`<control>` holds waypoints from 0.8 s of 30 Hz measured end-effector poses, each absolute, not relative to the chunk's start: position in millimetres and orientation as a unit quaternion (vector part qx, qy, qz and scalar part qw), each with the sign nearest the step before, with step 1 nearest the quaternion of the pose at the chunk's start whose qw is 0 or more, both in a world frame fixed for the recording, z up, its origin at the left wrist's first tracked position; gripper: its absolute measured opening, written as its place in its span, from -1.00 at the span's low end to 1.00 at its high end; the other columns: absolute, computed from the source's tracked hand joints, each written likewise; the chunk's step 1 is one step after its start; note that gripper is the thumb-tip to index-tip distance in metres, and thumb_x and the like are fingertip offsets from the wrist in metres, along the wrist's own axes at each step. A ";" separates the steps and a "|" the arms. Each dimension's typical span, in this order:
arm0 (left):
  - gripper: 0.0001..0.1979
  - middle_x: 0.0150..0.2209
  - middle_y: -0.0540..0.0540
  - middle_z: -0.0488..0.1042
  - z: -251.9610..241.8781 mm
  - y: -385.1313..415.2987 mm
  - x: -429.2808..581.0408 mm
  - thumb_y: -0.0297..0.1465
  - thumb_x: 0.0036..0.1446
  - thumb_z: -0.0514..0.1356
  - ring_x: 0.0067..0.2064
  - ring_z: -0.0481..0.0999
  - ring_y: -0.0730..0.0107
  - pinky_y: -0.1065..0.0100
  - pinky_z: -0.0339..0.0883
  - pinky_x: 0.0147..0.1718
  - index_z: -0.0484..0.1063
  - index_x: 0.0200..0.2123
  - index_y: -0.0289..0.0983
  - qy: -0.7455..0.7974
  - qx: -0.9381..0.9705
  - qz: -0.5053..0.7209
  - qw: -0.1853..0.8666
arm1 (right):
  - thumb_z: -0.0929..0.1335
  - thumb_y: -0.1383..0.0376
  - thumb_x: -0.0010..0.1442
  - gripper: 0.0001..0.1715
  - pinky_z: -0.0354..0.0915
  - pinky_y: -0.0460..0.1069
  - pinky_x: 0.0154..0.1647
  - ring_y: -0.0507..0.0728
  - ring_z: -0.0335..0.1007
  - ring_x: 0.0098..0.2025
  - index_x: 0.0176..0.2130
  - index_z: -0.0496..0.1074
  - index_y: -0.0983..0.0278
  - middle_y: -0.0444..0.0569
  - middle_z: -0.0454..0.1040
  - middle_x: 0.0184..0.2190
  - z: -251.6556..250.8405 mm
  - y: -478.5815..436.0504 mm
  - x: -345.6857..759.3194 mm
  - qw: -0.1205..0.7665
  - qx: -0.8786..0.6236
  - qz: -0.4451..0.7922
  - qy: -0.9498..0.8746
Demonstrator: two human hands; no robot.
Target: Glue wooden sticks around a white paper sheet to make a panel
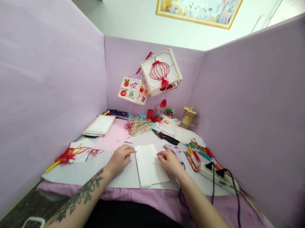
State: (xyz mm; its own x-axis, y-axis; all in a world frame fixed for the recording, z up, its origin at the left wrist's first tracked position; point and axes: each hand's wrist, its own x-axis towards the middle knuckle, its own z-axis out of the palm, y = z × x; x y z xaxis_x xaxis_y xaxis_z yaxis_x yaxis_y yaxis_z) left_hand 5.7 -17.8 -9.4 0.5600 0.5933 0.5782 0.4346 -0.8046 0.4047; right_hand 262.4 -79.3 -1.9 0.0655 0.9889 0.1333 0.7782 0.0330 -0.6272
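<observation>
A folded white sheet of paper (150, 167) lies on the table in front of me, its layers showing along the left and bottom edges. My left hand (119, 159) rests at its upper left edge, fingers curled together with the tips on the paper. At the opposite edge, my right hand (170, 160) has its thumb and fingers drawn together on the sheet's right side. Just beyond my right hand lies a pale purple glue gun (174, 149), partly hidden by it. Orange-handled scissors (191, 161) lie to the right.
Black-handled pliers (166, 137), wooden sticks (141, 127) and pink paper (112, 134) lie farther back. A power strip (218, 176) with cables is at right, near markers (196, 155). Red yarn (67, 155) and white framed panels (100, 125) sit left. Lanterns (161, 72) hang behind; partitions enclose the table.
</observation>
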 end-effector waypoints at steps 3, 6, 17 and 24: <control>-0.55 0.15 -0.31 0.34 -5.1 -33.4 28.0 -0.39 0.23 -0.04 0.19 0.31 0.13 0.07 0.16 0.16 0.30 0.15 -0.37 0.405 0.862 0.261 0.159 | 0.25 0.29 0.15 -0.57 0.08 0.09 0.16 0.27 0.27 0.10 -0.04 0.49 0.40 0.22 0.41 0.02 -2.7 -78.8 256.0 0.252 -0.640 0.163 -0.707; -0.37 0.31 -0.38 0.02 -2.8 -49.6 50.1 -0.21 0.24 -0.07 0.35 -0.06 -0.05 -0.05 -0.07 0.24 0.10 0.26 -0.49 0.468 0.864 0.108 0.150 | 0.26 0.21 0.19 -0.32 -0.16 0.14 0.30 0.29 -0.16 0.35 0.23 0.21 0.43 0.18 0.11 0.28 -4.6 -75.6 250.7 0.170 -0.611 0.132 -0.762; -0.23 0.34 -0.41 -0.17 -13.3 -59.9 56.8 -0.10 0.22 -0.14 0.37 -0.19 -0.06 -0.11 -0.28 0.25 -0.06 0.30 -0.58 0.505 0.859 0.035 0.074 | 0.10 0.03 0.29 -0.17 -0.26 0.26 0.31 0.31 -0.37 0.39 0.35 -0.13 0.46 0.15 -0.23 0.37 -16.5 -74.4 250.9 0.046 -0.616 0.110 -0.778; -0.24 0.33 -0.40 -0.09 -10.5 -40.2 54.7 -0.10 0.22 -0.11 0.37 -0.18 -0.04 -0.10 -0.28 0.26 -0.03 0.30 -0.56 0.480 0.875 0.031 0.063 | 0.08 0.05 0.31 -0.20 -0.28 0.26 0.31 0.32 -0.39 0.39 0.34 -0.09 0.48 0.16 -0.20 0.37 -17.6 -70.7 243.8 0.061 -0.635 0.112 -0.762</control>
